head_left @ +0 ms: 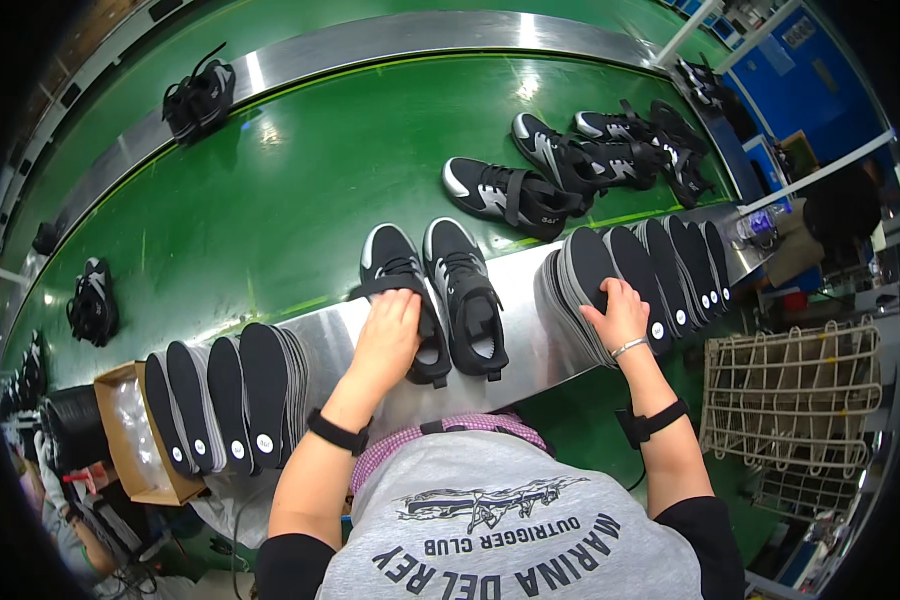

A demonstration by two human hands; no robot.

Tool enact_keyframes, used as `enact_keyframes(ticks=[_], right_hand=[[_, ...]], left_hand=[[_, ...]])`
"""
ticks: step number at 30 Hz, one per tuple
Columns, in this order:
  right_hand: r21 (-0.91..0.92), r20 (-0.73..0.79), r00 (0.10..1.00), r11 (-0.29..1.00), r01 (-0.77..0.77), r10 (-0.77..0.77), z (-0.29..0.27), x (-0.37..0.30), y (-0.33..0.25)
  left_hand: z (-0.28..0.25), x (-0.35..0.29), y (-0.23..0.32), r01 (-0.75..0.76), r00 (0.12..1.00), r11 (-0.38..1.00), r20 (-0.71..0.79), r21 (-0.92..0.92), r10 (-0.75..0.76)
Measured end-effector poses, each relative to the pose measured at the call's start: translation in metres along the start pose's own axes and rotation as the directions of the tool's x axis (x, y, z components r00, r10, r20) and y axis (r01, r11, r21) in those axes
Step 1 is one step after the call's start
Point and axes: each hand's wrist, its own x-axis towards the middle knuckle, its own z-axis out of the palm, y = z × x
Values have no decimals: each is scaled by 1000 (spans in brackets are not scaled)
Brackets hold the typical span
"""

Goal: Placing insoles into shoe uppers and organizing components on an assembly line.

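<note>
A pair of black sneakers with silver-grey trim stands side by side on the metal ledge, toes pointing away from me. My left hand is closed over the strap and upper of the left sneaker. The right sneaker stands beside it, untouched, with a light patterned lining showing inside. To the right, my right hand curls its thumb and fingers around the edge of a black insole on top of a fanned stack. Part of that insole is hidden under the hand.
More black insole stacks stand at right, others at left beside an open cardboard box with clear plastic. Several sneakers lie on the green conveyor belt. A beige wire rack is at lower right.
</note>
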Motion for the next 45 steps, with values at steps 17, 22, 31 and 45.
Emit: enact_keyframes(ticks=[17,22,31,45], right_hand=[[71,494,454,555,829,-742,-71,-42,-141],[-41,496,540,603,797,-680,-53,-47,-172],[99,525,669,818,567,-527,16,-30,-182],[-42,483,589,655,755,-648,-12,-48,-167]], left_hand=[[16,8,1,430,812,201,280,-880,-512],[25,7,1,400,816,144,280,-905,-505],[29,5,8,383,839,345,168,-857,-517],[33,7,7,425,824,344,200,-837,-530]])
